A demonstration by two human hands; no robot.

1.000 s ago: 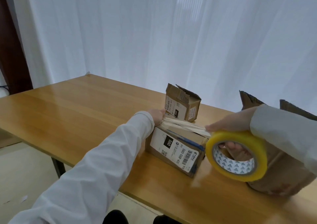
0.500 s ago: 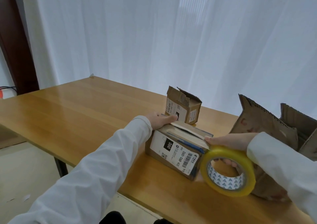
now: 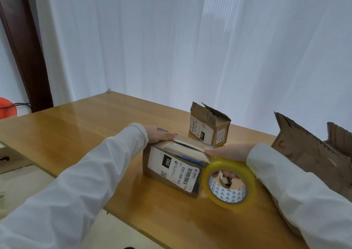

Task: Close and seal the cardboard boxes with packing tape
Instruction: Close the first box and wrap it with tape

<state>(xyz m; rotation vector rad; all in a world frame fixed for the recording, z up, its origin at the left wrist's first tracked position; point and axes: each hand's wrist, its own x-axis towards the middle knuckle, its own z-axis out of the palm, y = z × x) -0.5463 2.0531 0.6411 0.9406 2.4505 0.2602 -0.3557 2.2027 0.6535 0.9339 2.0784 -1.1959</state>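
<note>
The left hand (image 3: pixel 159 134) is pressing flat fingers on the far end of the small brown cardboard box (image 3: pixel 171 165) with a white label. The right hand (image 3: pixel 228 151) is gripping the glossy yellow ring-shaped tape roll (image 3: pixel 229 184), fingers curled through its core, thumb on the box's near top edge.

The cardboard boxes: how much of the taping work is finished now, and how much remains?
Done: the near box has its flaps folded shut. In hand: the left hand presses its far end while the right hand holds the tape roll at its near end. Left: the small box and the large box stand open.
</note>
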